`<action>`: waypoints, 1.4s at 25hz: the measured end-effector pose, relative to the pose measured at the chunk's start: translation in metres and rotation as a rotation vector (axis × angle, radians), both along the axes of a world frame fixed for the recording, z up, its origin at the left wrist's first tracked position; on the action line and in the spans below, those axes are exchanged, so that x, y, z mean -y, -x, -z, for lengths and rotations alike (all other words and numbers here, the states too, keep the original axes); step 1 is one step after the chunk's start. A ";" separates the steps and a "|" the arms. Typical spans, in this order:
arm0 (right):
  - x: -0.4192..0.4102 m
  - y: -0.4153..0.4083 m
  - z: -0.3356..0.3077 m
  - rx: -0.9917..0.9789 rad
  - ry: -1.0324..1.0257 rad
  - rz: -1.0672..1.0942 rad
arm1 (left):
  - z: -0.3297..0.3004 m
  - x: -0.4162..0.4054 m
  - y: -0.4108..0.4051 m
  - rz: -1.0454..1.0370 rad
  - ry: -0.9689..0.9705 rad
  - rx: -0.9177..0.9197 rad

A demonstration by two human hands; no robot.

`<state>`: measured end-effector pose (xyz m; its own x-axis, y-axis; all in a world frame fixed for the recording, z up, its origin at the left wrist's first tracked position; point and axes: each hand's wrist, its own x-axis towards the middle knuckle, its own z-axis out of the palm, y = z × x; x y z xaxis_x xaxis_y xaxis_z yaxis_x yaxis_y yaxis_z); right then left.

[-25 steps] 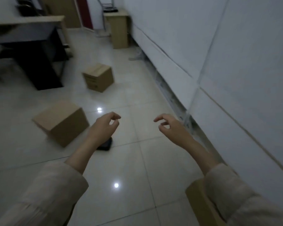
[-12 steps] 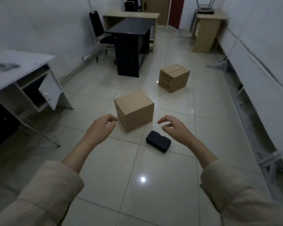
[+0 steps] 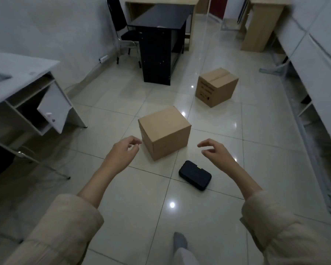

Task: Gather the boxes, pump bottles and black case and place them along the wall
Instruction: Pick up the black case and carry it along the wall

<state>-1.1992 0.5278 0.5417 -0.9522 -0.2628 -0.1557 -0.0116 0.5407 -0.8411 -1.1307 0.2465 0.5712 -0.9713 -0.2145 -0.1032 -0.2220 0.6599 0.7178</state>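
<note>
Hands reach forward with nothing in them: the left hand [image 3: 122, 153] and the right hand [image 3: 216, 153] both hang above the tiled floor [image 3: 122, 217] with fingers loosely curled. Between them, slightly farther off, the near box [image 3: 164, 131] sits on the tiles. Just below the right hand lies the black case [image 3: 195, 175], flat on the floor. Beyond, the far box [image 3: 216, 87] stands taped shut, near a black desk [image 3: 161, 44]. A socked foot [image 3: 180, 243] shows at the bottom edge.
</note>
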 end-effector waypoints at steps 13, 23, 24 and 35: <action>-0.019 0.147 0.097 0.260 0.036 0.569 | 0.098 -0.027 0.233 0.234 -0.160 0.280; -0.032 0.175 0.316 0.526 0.111 0.985 | 0.316 -0.086 0.322 0.426 -0.132 0.531; -0.034 0.175 0.349 0.551 0.109 0.991 | 0.349 -0.092 0.327 0.416 -0.121 0.554; -0.046 0.192 0.657 0.643 0.115 1.088 | 0.668 -0.127 0.379 0.386 0.034 0.675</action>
